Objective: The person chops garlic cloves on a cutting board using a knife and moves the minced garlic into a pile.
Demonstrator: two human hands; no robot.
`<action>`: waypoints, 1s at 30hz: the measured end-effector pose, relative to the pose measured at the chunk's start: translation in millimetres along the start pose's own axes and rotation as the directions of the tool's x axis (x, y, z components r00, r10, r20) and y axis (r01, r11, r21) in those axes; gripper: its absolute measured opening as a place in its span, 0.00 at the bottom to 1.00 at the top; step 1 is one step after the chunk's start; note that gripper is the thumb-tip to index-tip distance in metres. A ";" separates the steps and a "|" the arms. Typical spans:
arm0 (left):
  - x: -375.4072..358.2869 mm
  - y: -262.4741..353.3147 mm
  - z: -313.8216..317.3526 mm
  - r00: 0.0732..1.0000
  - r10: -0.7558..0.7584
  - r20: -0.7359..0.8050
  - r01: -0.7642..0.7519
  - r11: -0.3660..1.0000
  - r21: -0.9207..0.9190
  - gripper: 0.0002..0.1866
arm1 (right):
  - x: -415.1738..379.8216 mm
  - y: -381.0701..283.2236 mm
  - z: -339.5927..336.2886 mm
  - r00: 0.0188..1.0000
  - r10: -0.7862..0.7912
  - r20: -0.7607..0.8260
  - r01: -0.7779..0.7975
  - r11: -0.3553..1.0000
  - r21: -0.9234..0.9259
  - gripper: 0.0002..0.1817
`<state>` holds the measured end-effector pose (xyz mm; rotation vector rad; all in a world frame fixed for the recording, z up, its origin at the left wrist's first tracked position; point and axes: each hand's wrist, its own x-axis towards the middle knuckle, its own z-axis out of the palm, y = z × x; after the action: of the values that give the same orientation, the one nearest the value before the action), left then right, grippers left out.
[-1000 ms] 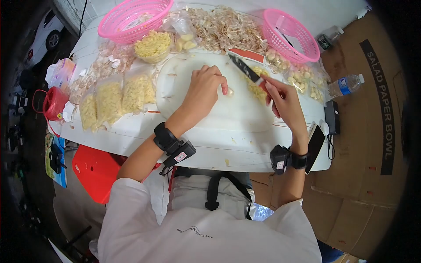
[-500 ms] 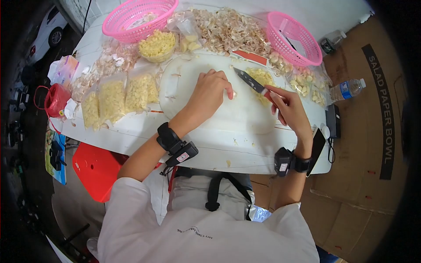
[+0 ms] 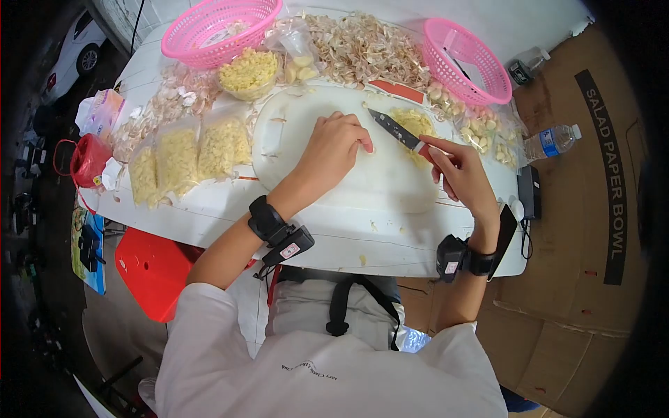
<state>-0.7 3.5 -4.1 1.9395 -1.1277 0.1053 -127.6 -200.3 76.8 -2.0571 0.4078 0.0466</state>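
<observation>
My left hand (image 3: pixel 336 145) rests over the middle of the white cutting board (image 3: pixel 293 191), its fingers curled; a small pale piece, perhaps garlic, shows by the fingertips. To the right, my right hand (image 3: pixel 456 171) is closed on the red handle of a knife (image 3: pixel 398 131). The dark, spotted blade points up and to the left, above the board. Chopped garlic (image 3: pixel 414 124) lies in a pile behind the blade, partly hidden by it. Peeled cloves (image 3: pixel 481 132) sit just beyond the board's right edge.
Garlic skins (image 3: pixel 366 49) cover the table's back between two pink baskets (image 3: pixel 216 56) (image 3: pixel 463 87). A bowl of chopped garlic (image 3: pixel 249 73) and filled bags (image 3: pixel 178 157) stand left. At right are a water bottle (image 3: pixel 554 141), a black phone (image 3: pixel 503 240) and a cardboard box (image 3: pixel 557 279).
The knife and my right hand have shifted very slightly, the blade tip a little to the left. My left hand has barely moved, and less of the small piece shows at its fingertips.
</observation>
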 end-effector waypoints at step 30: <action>0.8 -1.3 0.8 1.000 0.024 0.009 -0.024 0.999 -0.030 0.16 | 21.4 -2.4 23.1 0.991 -0.108 -0.073 0.109 0.994 -0.002 0.18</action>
<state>0.5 2.7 -5.0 1.9024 -1.1525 0.0918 -103.5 -185.3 63.0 -2.0797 0.3401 -0.0948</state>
